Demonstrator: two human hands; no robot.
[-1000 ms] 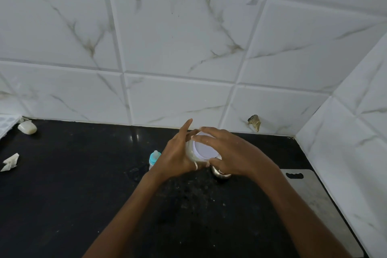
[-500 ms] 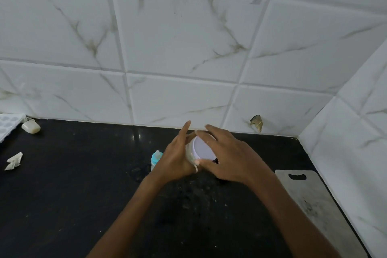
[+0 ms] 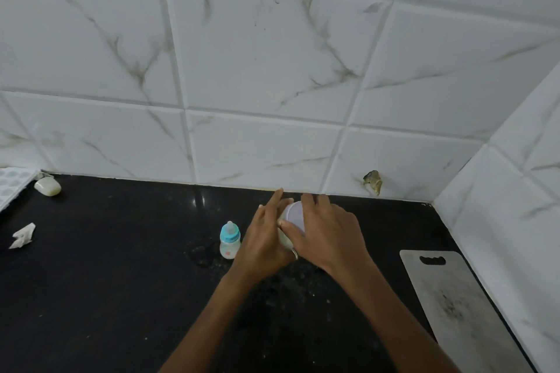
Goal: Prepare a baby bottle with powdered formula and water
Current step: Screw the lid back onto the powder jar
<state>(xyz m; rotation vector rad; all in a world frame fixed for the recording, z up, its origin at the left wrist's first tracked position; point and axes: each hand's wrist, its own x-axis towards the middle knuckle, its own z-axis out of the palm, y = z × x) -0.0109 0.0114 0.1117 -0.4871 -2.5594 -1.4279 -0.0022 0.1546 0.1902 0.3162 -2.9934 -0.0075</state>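
Right now the left hand (image 3: 263,241) grips the smooth side of a round white tub (image 3: 284,240) and the right hand (image 3: 330,233) curls over its flat lid (image 3: 295,215), above the speckled black counter (image 3: 121,281), while the small clear baby bottle (image 3: 229,242) stands upright just to their left.

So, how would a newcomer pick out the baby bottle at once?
Look at the black counter under the tiled wall. Just left of the left hand, which grips a white jar, stands a small upright bottle, alone in having a turquoise collar and teat.
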